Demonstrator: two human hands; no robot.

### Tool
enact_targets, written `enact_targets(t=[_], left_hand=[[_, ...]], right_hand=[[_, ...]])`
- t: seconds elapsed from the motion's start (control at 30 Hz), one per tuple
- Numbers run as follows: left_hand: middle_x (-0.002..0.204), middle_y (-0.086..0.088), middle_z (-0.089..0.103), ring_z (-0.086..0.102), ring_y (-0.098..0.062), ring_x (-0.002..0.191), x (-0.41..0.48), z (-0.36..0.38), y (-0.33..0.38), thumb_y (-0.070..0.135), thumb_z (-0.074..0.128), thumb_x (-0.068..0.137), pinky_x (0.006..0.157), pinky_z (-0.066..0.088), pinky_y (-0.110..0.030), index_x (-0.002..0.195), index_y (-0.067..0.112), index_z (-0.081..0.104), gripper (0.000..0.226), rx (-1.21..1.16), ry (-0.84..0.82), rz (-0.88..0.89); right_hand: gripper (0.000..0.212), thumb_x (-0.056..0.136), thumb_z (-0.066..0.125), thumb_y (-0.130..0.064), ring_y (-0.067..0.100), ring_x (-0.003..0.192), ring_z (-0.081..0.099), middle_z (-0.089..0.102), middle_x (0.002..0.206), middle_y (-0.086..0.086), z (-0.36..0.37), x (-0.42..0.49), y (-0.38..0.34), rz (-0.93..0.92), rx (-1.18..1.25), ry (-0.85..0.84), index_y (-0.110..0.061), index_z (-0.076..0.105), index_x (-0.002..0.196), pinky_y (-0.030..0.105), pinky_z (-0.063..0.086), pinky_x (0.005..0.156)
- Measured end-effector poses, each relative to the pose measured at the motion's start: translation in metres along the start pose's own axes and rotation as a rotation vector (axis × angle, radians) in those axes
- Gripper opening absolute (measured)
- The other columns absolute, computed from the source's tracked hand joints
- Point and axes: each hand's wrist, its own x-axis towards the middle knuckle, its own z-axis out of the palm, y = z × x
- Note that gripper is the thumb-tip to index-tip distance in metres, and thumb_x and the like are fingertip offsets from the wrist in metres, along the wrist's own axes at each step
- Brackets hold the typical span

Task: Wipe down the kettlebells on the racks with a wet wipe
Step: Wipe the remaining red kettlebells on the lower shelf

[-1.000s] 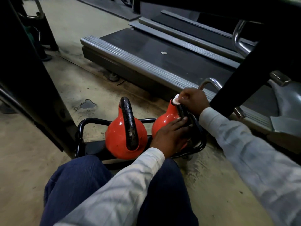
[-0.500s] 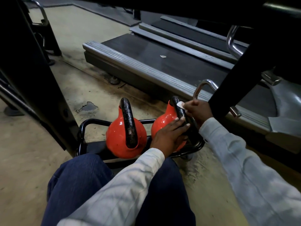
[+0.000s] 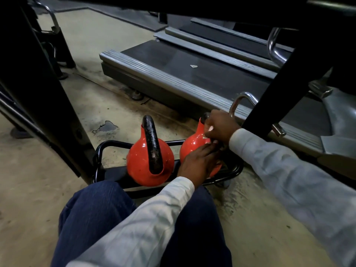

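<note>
You are crouched on the floor of a gym. Two glossy red kettlebells with worn black iron handles, one on the left (image 3: 149,160) and one on the right (image 3: 193,144), sit side by side in a low black tubular steel rack (image 3: 107,146). Just beyond them lies a treadmill deck with a black running belt and ribbed grey side rails (image 3: 173,68), and a second one runs parallel behind it (image 3: 221,38). Curved chrome tube handles (image 3: 274,47) and dark painted machine frames (image 3: 44,87) crowd in on both sides. The bare, scuffed concrete floor (image 3: 92,51) with a dark chipped patch (image 3: 106,127) suits a well-used training hall.
</note>
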Motion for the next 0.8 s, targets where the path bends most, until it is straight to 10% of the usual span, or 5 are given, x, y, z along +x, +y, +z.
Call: enact_targets(t=[0.2, 0.37, 0.6, 0.8], left_hand=[[0.131, -0.010, 0.061, 0.062, -0.028, 0.115, 0.000, -0.001, 0.003, 0.030, 0.051, 0.088, 0.095, 0.051, -0.035, 0.120, 0.016, 0.068, 0.039, -0.011, 0.024, -0.020], [0.135, -0.010, 0.059, 0.060, -0.030, 0.118, -0.002, -0.006, 0.005, 0.032, 0.047, 0.090, 0.094, 0.053, -0.043, 0.123, 0.016, 0.066, 0.041, -0.022, -0.028, -0.061], [0.141, -0.011, 0.053, 0.054, -0.032, 0.123, -0.021, -0.008, 0.013, 0.020, 0.054, 0.092, 0.097, 0.048, -0.039, 0.129, 0.016, 0.062, 0.038, -0.025, -0.039, -0.086], [0.141, -0.007, 0.053, 0.051, -0.029, 0.126, -0.027, -0.012, 0.013, 0.021, 0.045, 0.089, 0.099, 0.047, -0.039, 0.134, 0.019, 0.056, 0.046, -0.043, -0.105, -0.103]], right_hand=[[0.015, 0.093, 0.063, -0.009, 0.012, 0.055, 0.054, 0.058, 0.067, 0.007, 0.026, -0.016, 0.021, 0.650, 1.448, 0.162, -0.011, 0.054, 0.080, 0.020, 0.046, 0.047], [0.020, 0.103, 0.044, -0.012, 0.008, 0.045, 0.061, 0.064, 0.058, 0.003, 0.030, -0.033, 0.011, 0.732, 1.828, 0.059, -0.005, 0.057, 0.090, 0.017, 0.047, 0.042], [0.026, 0.067, 0.085, -0.004, 0.003, 0.058, 0.058, 0.060, 0.063, -0.002, 0.005, -0.030, 0.006, 0.449, 0.959, 0.211, -0.007, 0.060, 0.066, 0.020, 0.046, 0.058], [0.011, 0.074, 0.068, -0.017, 0.030, 0.097, 0.051, 0.053, 0.099, 0.005, 0.000, -0.006, -0.023, 0.152, 0.011, -0.015, -0.022, 0.060, 0.069, 0.035, 0.045, 0.082]])
